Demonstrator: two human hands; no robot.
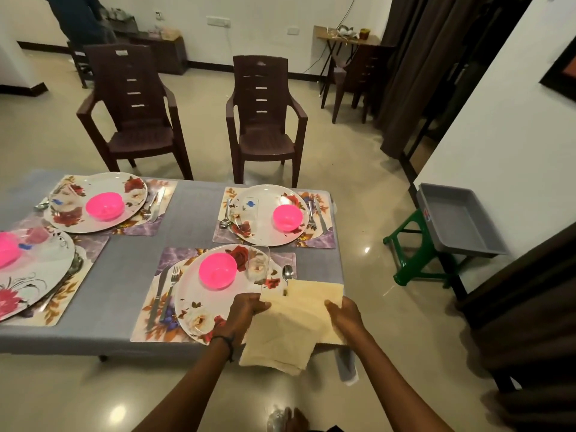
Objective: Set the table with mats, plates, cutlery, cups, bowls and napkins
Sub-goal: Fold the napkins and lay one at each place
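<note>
Hands are seen apart from each other, both clamped on a pale yellow napkin [293, 325] at the near right corner of the table [109, 307]: the left hand [246, 313] is curled over the cloth's left edge, and the right hand [346, 316] is closed on its right edge. The napkin is spread between them, its far part laid over the right end of the nearest mat [146, 319], its near corner hung past the table edge. The handle of a spoon [287, 272] is covered by the napkin's far edge. Just left of the cloth, a flowered plate [199, 304] is set on the mat, with a pink bowl [217, 270] and a clear glass [258, 264] stood on it; a knife [159, 294] and a fork [171, 288] are laid at its left. Two dark chairs [137, 110] are placed beyond the table, and a grey tray [458, 219] is rested on a green stool [411, 263] at the right.
</note>
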